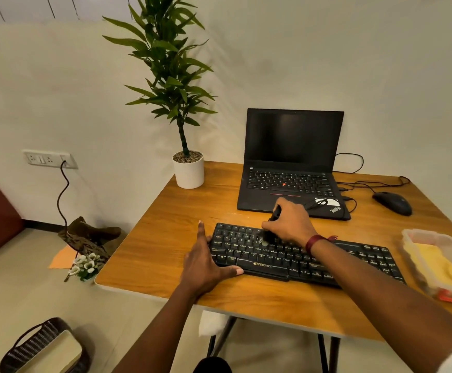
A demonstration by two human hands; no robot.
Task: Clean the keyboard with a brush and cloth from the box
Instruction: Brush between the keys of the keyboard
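A black keyboard (327, 261) lies across the front of the wooden table (165, 238). My right hand (289, 222) grips a small black brush (269, 234) with its bristles down on the upper left keys. My left hand (206, 259) lies flat against the keyboard's left end, fingers straight along the edge and thumb touching the front rim. At the table's right edge stands a clear plastic box (413, 238) holding a yellow cloth (435, 267).
An open black laptop (292, 162) sits behind the keyboard, with a black mouse (393, 202) and cables to its right. A potted plant (188, 168) stands at the table's back left corner. A woven basket (44, 348) and scattered items lie on the floor at left.
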